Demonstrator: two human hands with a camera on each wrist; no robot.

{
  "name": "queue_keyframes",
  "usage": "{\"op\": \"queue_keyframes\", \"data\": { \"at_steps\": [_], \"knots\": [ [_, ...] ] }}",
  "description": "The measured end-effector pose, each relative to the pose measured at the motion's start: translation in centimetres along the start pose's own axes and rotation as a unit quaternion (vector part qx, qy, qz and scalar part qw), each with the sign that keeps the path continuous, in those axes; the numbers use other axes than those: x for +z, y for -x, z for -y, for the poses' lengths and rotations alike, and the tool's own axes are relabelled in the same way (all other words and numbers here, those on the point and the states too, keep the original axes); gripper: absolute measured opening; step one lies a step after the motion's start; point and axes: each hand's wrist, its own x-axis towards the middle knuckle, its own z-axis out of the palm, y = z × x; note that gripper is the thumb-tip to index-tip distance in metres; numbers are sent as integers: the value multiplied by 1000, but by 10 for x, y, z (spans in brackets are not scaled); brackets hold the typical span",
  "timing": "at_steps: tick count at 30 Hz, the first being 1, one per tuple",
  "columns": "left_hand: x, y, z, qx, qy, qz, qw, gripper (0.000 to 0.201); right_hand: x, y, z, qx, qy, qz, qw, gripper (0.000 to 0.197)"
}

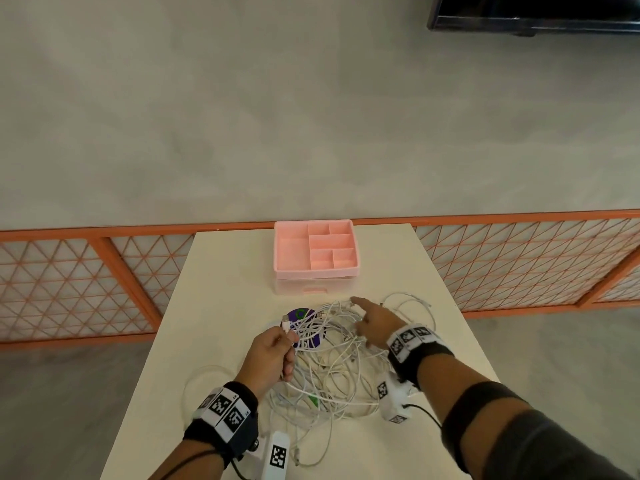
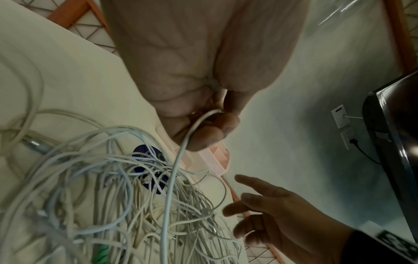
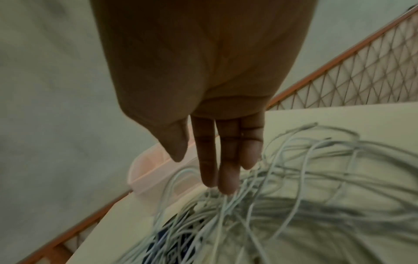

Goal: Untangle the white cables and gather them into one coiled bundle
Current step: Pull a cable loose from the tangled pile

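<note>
A tangle of white cables (image 1: 332,362) lies in a loose heap on the cream table (image 1: 221,271); the same heap of cables (image 2: 117,196) fills the left wrist view, and these cables (image 3: 282,187) show blurred in the right wrist view. My left hand (image 1: 277,351) pinches one white cable (image 2: 178,160) near its plug end, lifted off the heap's left side. My right hand (image 1: 372,322) hovers over the far side of the heap with straight fingers (image 3: 217,160), holding nothing. A purple round label (image 1: 304,327) lies under the cables.
A pink compartment tray (image 1: 315,249) sits on a drawer box at the table's far middle. An orange mesh fence (image 1: 69,282) runs behind the table. A dark screen (image 1: 533,12) hangs on the wall, top right. Table edges are close on both sides.
</note>
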Motion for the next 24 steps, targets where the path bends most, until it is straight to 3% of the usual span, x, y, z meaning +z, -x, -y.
{"op": "queue_keyframes", "data": {
  "at_steps": [2,4,7,9,11,13,15,19,22,24],
  "knots": [
    [-1,2,-1,5,-4,-2,1000,21,18,-10,9,17,-23,43,999,61],
    [-4,3,-1,8,-2,-9,1000,21,31,-14,11,19,-8,44,999,46],
    [-10,3,-4,2,10,-24,1000,21,22,-13,19,-16,-30,-116,993,22],
    [-13,3,-9,-1,25,-35,999,20,1,-7,32,-52,-131,-234,962,14],
    [-12,4,-17,-4,66,-36,997,21,-25,-1,53,-89,-262,-291,916,15],
    [-9,6,-26,-6,136,-29,990,26,-48,9,76,-141,-369,-284,874,17],
    [-5,6,-35,-12,203,-14,979,30,-62,21,96,-182,-399,-254,862,23],
    [3,-1,-48,-53,352,20,934,25,-53,38,107,-226,-356,-158,893,15],
    [8,-9,-55,-88,435,7,896,23,-25,45,100,-225,-262,-95,934,8],
    [8,-13,-58,-97,459,-13,883,27,-7,50,93,-214,-230,-91,945,5]
  ]
}}
